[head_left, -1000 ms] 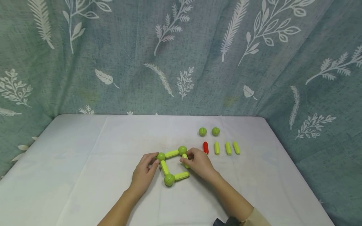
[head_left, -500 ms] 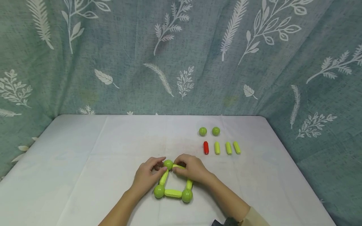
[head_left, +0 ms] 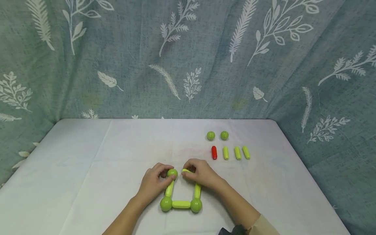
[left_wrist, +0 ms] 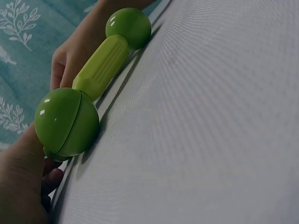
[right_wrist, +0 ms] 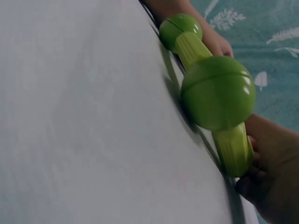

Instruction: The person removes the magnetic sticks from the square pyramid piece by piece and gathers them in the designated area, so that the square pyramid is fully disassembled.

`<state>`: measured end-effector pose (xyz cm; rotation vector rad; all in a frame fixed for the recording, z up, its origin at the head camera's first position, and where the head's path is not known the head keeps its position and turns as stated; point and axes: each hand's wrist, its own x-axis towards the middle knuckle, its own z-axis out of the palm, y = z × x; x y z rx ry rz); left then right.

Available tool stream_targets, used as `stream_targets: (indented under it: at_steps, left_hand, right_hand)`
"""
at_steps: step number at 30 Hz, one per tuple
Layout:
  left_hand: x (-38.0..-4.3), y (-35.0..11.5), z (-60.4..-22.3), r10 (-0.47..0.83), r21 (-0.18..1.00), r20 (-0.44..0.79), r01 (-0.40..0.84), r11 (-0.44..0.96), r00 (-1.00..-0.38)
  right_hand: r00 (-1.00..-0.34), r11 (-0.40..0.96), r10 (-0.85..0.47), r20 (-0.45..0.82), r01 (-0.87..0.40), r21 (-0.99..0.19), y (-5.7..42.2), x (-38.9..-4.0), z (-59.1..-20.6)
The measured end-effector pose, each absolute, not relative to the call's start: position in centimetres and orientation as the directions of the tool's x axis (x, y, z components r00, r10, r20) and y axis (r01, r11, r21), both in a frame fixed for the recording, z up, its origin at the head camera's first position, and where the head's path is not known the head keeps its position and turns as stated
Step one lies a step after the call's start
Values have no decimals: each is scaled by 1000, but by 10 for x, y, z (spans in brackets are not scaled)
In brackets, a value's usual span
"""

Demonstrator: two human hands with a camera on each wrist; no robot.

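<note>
On the white table lies a chain of glossy green balls and yellow-green ribbed rods. My left hand (head_left: 155, 181) pinches its top-left ball (head_left: 172, 173) between thumb and fingers. From that ball a left rod (head_left: 169, 189) runs down to the lower-left ball (head_left: 166, 204); a bottom rod (head_left: 181, 204) joins it to the lower-right ball (head_left: 196, 205). Up from there goes a right rod (head_left: 197, 192), its upper end hidden by my right hand (head_left: 201, 173). Thumb and fingertips of that hand pinch another rod (head_left: 186, 170), mostly covered, with a small gap to the top-left ball.
Two loose green balls (head_left: 211, 135) stand at the back right. In front of them lie a red rod (head_left: 214, 152) and three loose yellow-green rods (head_left: 225, 153). A leaf-patterned teal cloth (head_left: 132, 65) hangs behind the table (head_left: 88, 195).
The chain has turned counterclockwise and come nearer the body. The rod in my right hand, against the top-left ball half a second ago, now stands apart from it.
</note>
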<state>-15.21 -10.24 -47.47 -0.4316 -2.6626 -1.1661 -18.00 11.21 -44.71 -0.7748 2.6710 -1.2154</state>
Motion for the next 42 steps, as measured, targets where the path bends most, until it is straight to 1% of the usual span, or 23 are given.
stream_targets:
  at_steps: [3, 8, 13, 17, 20, 22, 28, 30, 36, 39, 41, 42]
  left_hand:
    - [-152, -102, -475, 169, 690, 286, 325, 647, -943]
    - [-151, -102, -475, 156, 701, 281, 313, 641, -947]
    - [-152, -104, -477, 152, 702, 287, 315, 639, -946]
    - [-151, -104, -478, 140, 705, 279, 302, 642, -950]
    - [-151, -105, -477, 130, 712, 280, 297, 636, -951]
    - [-151, -105, -477, 126, 719, 283, 297, 628, -951]
    - [-151, -103, -473, 134, 731, 284, 305, 611, -949]
    - [-151, -103, -474, 136, 728, 285, 306, 613, -949]
    - [-152, -103, -475, 134, 729, 300, 318, 606, -944]
    - [-152, -104, -476, 138, 729, 305, 324, 603, -942]
    - [-152, -104, -477, 147, 727, 307, 331, 601, -940]
    - [-152, -104, -478, 153, 728, 307, 335, 598, -939]
  right_hand:
    - [-896, 556, -439, 68, -330, -763, 121, -180, -444]
    - [-929, 577, -371, -16, -217, -787, 145, -173, -442]
    - [-976, 588, -208, -69, -68, -806, 169, -168, -446]
    - [-992, 613, -110, -61, -20, -790, 180, -167, -448]
    - [-995, 648, -95, -40, -31, -761, 185, -167, -448]
    - [-993, 661, -115, -26, -57, -748, 187, -166, -447]
    - [-960, 631, -274, -51, -140, -763, 199, -163, -444]
    - [-954, 634, -294, -59, -148, -759, 203, -163, -444]
    - [-971, 684, -226, -81, -99, -723, 205, -162, -440]
    - [-974, 677, -227, 11, -166, -717, 204, -160, -434]
    - [-952, 633, -286, 106, -271, -725, 202, -159, -430]
    - [-929, 593, -339, 149, -333, -733, 201, -158, -429]
